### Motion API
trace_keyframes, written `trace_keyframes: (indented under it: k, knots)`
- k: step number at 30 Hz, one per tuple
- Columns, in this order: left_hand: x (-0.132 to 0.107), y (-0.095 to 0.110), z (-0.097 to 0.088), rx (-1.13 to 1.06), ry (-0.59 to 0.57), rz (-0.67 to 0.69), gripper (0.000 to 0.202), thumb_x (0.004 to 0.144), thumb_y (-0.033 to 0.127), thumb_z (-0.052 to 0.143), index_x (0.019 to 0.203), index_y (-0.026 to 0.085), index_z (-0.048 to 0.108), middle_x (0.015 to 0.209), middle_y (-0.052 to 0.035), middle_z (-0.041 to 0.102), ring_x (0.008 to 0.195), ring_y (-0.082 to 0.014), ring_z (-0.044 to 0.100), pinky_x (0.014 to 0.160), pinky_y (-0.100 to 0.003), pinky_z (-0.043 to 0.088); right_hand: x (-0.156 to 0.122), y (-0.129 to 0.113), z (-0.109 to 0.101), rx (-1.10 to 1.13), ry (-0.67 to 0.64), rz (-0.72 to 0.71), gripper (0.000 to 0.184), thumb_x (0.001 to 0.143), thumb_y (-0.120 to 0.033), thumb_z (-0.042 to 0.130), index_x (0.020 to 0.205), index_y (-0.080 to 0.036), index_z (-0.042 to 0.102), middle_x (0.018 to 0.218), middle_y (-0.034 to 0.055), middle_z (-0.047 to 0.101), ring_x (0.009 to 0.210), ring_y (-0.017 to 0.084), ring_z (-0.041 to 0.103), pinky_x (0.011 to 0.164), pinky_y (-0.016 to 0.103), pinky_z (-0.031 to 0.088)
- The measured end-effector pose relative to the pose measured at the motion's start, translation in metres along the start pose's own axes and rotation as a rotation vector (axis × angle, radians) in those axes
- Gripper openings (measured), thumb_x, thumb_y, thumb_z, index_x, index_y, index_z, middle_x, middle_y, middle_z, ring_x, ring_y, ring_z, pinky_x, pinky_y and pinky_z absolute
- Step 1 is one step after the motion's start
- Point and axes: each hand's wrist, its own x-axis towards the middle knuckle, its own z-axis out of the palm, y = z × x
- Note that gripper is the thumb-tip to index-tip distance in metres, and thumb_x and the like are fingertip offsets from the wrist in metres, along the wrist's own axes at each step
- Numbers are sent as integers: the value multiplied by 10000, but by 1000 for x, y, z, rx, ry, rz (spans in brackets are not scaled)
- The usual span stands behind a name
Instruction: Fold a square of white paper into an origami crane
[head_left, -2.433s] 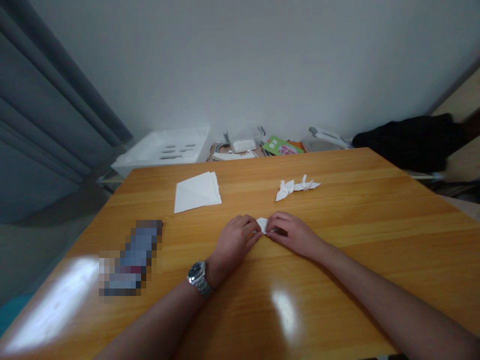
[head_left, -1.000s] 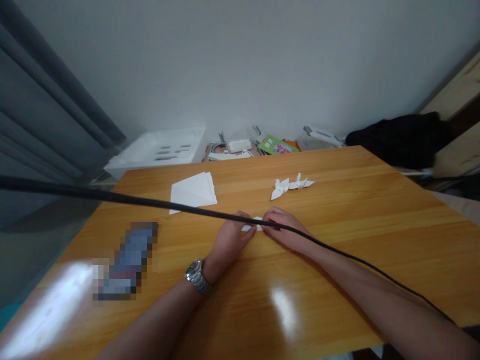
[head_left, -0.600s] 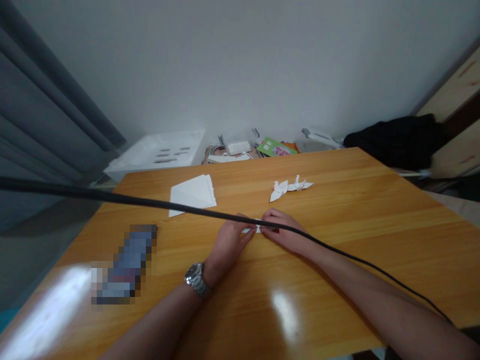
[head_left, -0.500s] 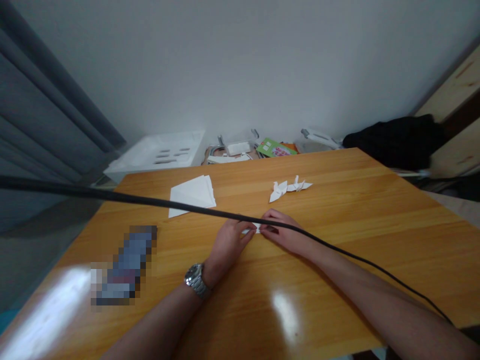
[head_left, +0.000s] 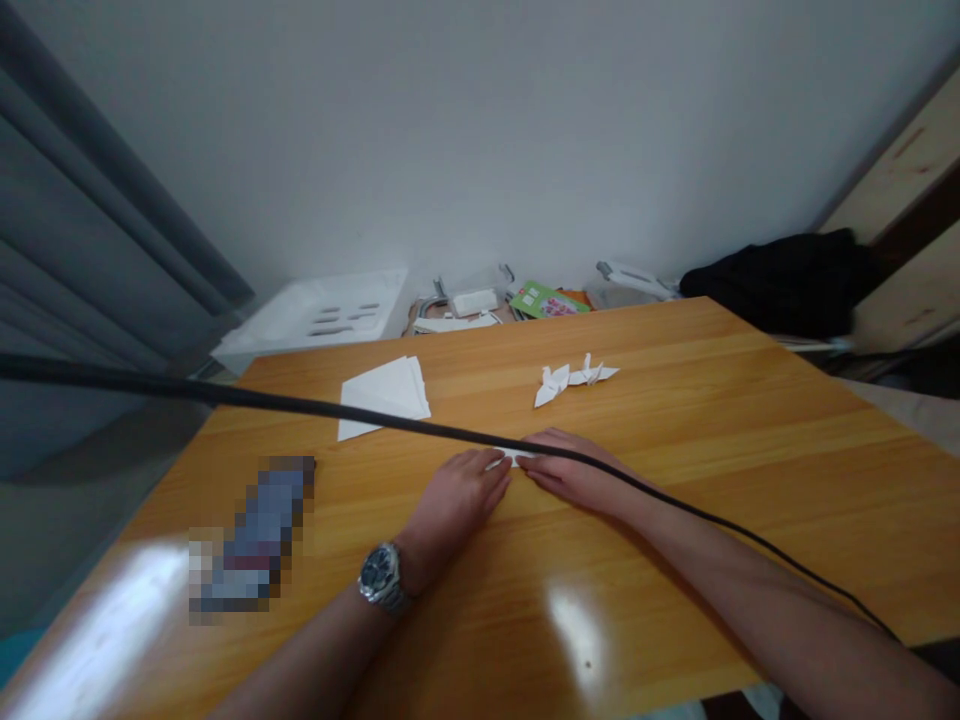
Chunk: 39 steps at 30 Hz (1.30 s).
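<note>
A small folded piece of white paper lies on the table, partly covered by my fingers and a dark cable. My left hand, with a metal watch on its wrist, presses the paper's left side with fingers stretched and lying flat. From the right, my right hand rests on the other side, its fingers also laid flat on the paper. Just beyond my hands stand two folded paper cranes, a near one and a farther one. A stack of white paper sheets lies to the left.
The black cable crosses the view in front of my hands. A pixelated dark object lies on the wooden table at left. Behind the table's far edge are a white tray, a green booklet and black cloth.
My fingers have gone from pinching the folded paper to lying flatter on it. My left hand has lowered and turned slightly. The whole view has shifted a little.
</note>
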Motion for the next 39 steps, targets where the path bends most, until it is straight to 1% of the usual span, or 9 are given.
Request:
trace_keyframes:
  k: [4, 6, 10, 16, 20, 25, 30, 34, 39]
  knots:
    - [-4, 1, -4, 75, -80, 23, 305, 1025, 235, 463, 1279, 142, 605, 1282, -120, 667, 1116, -254, 658, 985, -417, 563, 0, 1, 3, -3, 18, 24, 253, 995, -259, 566, 1200, -216, 709, 1193, 115, 712, 1069, 248, 644, 919, 398, 557]
    - [-6, 2, -4, 106, -96, 18, 328, 1030, 227, 445, 1316, 138, 581, 1318, -122, 648, 1146, -258, 645, 995, -421, 561, 0, 0, 4, -12, 12, 40, 259, 1003, -274, 555, 1203, -214, 707, 1218, 112, 708, 1077, 244, 649, 926, 392, 562]
    - [-7, 2, -1, 141, -84, 18, 344, 1026, 223, 447, 1345, 154, 557, 1348, -124, 625, 1187, -270, 621, 1022, -447, 550, -1, 0, 4, -34, -16, 50, 281, 1001, -279, 554, 1243, -220, 684, 1242, 109, 700, 1095, 243, 653, 940, 398, 566]
    - [-12, -5, 4, 120, -56, 37, 349, 1032, 209, 428, 1354, 160, 554, 1374, -121, 612, 1216, -250, 614, 1053, -418, 539, -9, 5, 6, 36, -38, 45, 332, 993, -232, 551, 1312, -252, 642, 1352, 83, 654, 1187, 224, 641, 1034, 388, 535]
    - [-18, -11, 5, 64, -49, 32, 370, 1030, 208, 429, 1379, 161, 544, 1412, -115, 592, 1258, -241, 597, 1074, -403, 529, -17, 10, 8, 53, -74, 50, 415, 1000, -296, 546, 1411, -245, 568, 1447, 77, 587, 1284, 231, 588, 1105, 397, 492]
    - [-25, -18, 4, 7, -72, 19, 398, 1042, 234, 393, 1414, 176, 523, 1450, -94, 570, 1290, -217, 587, 1096, -367, 514, -25, 15, 11, 69, -121, 56, 450, 1040, -315, 445, 1478, -225, 498, 1528, 65, 506, 1384, 224, 503, 1177, 408, 422]
    - [-28, -21, 5, 12, -56, 11, 401, 1051, 258, 373, 1407, 165, 532, 1447, -98, 576, 1295, -207, 588, 1103, -347, 503, -26, 17, 13, 106, -118, 60, 464, 1038, -312, 449, 1494, -230, 479, 1551, 59, 476, 1408, 217, 477, 1196, 408, 399]
    - [-28, -20, 7, 17, -40, -1, 387, 1045, 300, 409, 1389, 187, 545, 1435, -91, 587, 1272, -212, 602, 1111, -371, 494, -23, 13, 10, 127, -109, 43, 457, 1034, -293, 451, 1481, -208, 495, 1543, 71, 486, 1405, 213, 479, 1195, 396, 398]
    - [-26, -18, 7, 37, -83, -10, 435, 1037, 354, 440, 1441, 205, 495, 1455, -94, 565, 1284, -236, 582, 1113, -398, 486, -19, 9, 4, 132, -92, 38, 431, 1034, -287, 446, 1449, -202, 528, 1508, 79, 528, 1370, 210, 518, 1176, 392, 425]
